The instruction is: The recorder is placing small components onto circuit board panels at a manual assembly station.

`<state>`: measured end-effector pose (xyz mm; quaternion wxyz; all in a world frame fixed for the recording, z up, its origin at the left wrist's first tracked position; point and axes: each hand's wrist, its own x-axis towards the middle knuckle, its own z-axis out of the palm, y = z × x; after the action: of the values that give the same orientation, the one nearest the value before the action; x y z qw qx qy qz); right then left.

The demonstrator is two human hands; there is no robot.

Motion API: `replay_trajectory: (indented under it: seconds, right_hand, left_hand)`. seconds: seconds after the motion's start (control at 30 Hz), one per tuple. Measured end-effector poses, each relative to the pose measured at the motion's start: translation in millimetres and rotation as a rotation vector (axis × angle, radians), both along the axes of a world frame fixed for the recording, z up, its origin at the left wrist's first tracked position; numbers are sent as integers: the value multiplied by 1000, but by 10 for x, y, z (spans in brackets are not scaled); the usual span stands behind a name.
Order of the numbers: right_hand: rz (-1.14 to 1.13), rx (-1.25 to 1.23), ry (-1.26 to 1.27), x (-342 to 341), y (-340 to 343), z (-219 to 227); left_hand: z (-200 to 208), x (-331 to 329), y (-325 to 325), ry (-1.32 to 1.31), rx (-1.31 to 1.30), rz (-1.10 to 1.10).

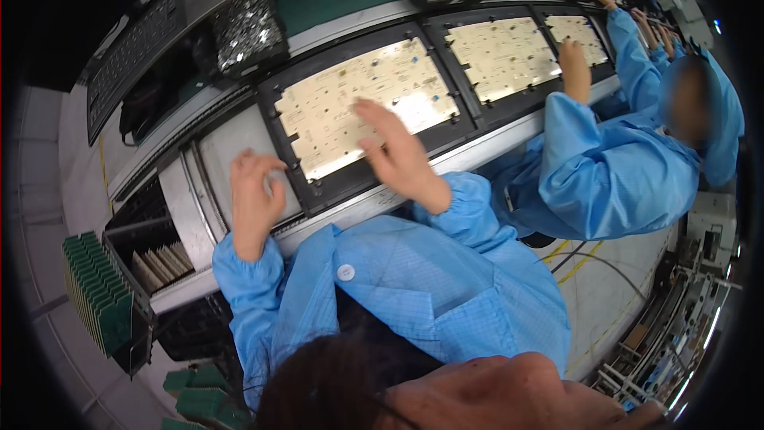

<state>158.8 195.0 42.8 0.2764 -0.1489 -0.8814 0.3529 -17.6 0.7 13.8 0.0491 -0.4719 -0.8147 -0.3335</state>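
Note:
A cream circuit board panel [318, 111] with small parts on it lies flat in a black carrier frame [350, 183] in front of me. My right hand [402, 161] is over the middle of the panel, fingers stretched out and thumb apart, with nothing visible in it. Whether its fingertips touch the board, I cannot tell. At the frame's left edge is my left hand [256, 195], fingers loosely bent and apart, its index fingertip close to the frame's side. Nothing shows between its fingers.
Further along the conveyor rail [469, 147] are more framed boards [505, 56]. A co-worker in a blue coat [613, 175] reaches over them from the right. A black bin of small shiny parts [251, 32] stands behind. Green boards [99, 295] fill a rack at lower left.

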Motion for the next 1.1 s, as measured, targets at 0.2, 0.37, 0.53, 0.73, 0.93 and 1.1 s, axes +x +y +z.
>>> replay_trajectory:
  seconds: [0.2,0.37,0.53,0.73,0.93,1.1]
  right_hand:
    - [854,-104,-117,-399,-165,70]
    - [1237,-890,-248,234,-11,94]
    - [1359,-489,-201,309,211,186]
    - [969,-116,-245,-220,253,-168]
    - [1049,-43,-128,-222,335,-393]
    - [1055,-143,-158,-47,125,-272]
  left_hand:
    - [433,721,163,-736,93,-768]
    - [660,1053,761,-777,629,-797]
    - [472,1511,503,-382,486,-300]
    - [81,1986,-27,-160,1146,241]
    - [-599,3543,-1782,526,248,2376]
    - [-1621,5156,-2563,-582,386,2569]
